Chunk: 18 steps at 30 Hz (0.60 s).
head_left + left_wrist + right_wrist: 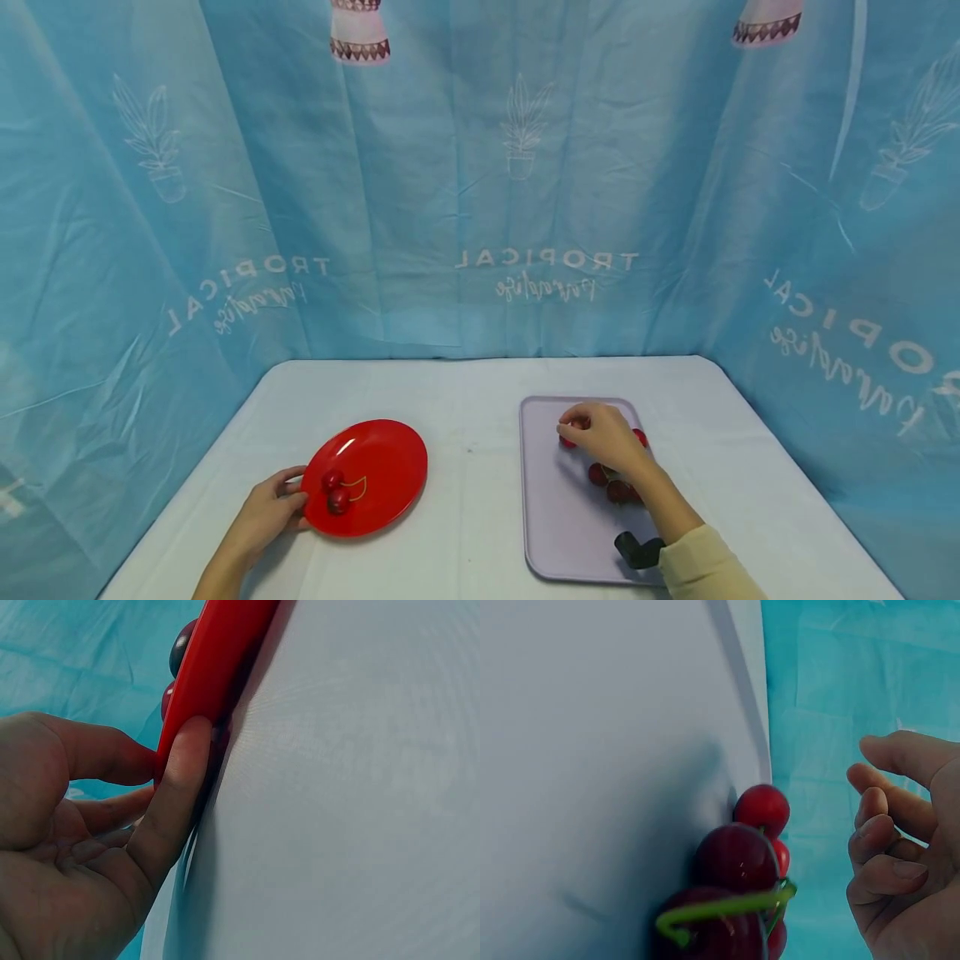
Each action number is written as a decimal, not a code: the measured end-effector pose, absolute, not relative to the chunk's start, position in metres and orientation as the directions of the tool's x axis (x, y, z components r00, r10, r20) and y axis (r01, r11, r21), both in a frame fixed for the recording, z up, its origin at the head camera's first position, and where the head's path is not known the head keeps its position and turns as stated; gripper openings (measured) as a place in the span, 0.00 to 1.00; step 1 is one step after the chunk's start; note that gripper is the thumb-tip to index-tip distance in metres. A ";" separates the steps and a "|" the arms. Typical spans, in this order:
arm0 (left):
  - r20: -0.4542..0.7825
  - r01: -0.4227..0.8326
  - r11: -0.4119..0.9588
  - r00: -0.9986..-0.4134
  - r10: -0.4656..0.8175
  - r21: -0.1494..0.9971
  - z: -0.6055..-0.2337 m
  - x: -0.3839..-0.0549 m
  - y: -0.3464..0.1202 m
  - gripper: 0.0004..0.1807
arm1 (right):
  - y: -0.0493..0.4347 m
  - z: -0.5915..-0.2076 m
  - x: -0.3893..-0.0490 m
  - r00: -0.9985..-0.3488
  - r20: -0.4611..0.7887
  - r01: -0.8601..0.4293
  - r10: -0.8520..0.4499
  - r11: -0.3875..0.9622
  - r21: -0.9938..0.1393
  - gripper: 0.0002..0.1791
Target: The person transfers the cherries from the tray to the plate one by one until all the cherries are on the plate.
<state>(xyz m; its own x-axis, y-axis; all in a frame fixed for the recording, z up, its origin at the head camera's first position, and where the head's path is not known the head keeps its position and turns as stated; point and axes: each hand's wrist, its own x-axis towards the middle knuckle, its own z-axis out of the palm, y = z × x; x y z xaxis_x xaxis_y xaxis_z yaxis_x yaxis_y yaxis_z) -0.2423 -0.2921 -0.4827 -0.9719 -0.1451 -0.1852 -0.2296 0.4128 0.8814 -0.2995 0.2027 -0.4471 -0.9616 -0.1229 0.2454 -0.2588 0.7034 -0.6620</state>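
At the left of the table, my left hand (262, 512) pinches the near-left rim of a red plate (393, 462). In the left wrist view one finger lies under the plate's edge while others touch its upper side. Two dark red cherries (339, 500) with a joined green stem lie on the plate. Over the pale lilac tray (562, 533), my right hand (603, 433) hovers above several cherries (739, 859). The right wrist view shows its fingers loosely bent, thumb and forefinger apart, nothing between them. A cherry (567, 441) lies just below its fingertips, partly hidden.
A white table (465, 500) carries both plate and tray, with a gap between them. Blue printed curtains (540, 208) enclose the back and sides. A black curved device (637, 552) sits at my right wrist, above the tray's near right corner.
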 end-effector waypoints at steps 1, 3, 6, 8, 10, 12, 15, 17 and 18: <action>-0.185 -0.231 0.415 -0.972 -0.148 0.880 -0.483 -0.243 -0.292 0.29 | 0.204 -0.447 -0.299 -0.961 0.248 -0.259 -0.121 0.707 -0.658 0.05; -0.186 -0.232 0.412 -0.971 -0.150 0.881 -0.484 -0.243 -0.291 0.30 | 0.209 -0.448 -0.299 -0.962 0.244 -0.258 -0.123 0.709 -0.657 0.05; -0.186 -0.232 0.406 -0.971 -0.148 0.884 -0.485 -0.243 -0.292 0.30 | 0.214 -0.451 -0.299 -0.967 0.227 -0.240 -0.116 0.713 -0.659 0.05; -0.186 -0.230 0.405 -0.972 -0.146 0.885 -0.485 -0.243 -0.292 0.30 | 0.218 -0.453 -0.300 -0.970 0.213 -0.230 -0.115 0.707 -0.669 0.06; -0.187 -0.233 0.400 -0.971 -0.151 0.886 -0.484 -0.243 -0.291 0.30 | 0.221 -0.454 -0.301 -0.975 0.195 -0.215 -0.109 0.703 -0.678 0.07; -0.185 -0.230 0.396 -0.971 -0.148 0.889 -0.484 -0.243 -0.291 0.30 | 0.224 -0.455 -0.302 -0.979 0.175 -0.195 -0.101 0.702 -0.685 0.08; -0.178 -0.220 0.394 -0.974 -0.140 0.892 -0.483 -0.243 -0.291 0.29 | 0.229 -0.458 -0.304 -0.986 0.146 -0.160 -0.081 0.720 -0.675 0.10; -0.173 -0.213 0.402 -0.976 -0.134 0.891 -0.483 -0.243 -0.291 0.29 | 0.232 -0.460 -0.305 -0.989 0.127 -0.140 -0.073 0.733 -0.665 0.11; -0.173 -0.214 0.403 -0.976 -0.135 0.890 -0.483 -0.243 -0.290 0.29 | 0.233 -0.461 -0.306 -0.991 0.119 -0.130 -0.068 0.739 -0.661 0.11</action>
<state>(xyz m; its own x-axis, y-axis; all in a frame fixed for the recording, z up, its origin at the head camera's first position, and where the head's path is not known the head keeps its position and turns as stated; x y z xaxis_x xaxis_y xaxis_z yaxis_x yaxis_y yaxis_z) -0.2431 -0.2904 -0.4831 -0.9756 -0.1350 -0.1732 -0.2138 0.4026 0.8901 -0.3057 0.2330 -0.4613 -0.9906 -0.0682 0.1187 -0.1301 0.7387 -0.6614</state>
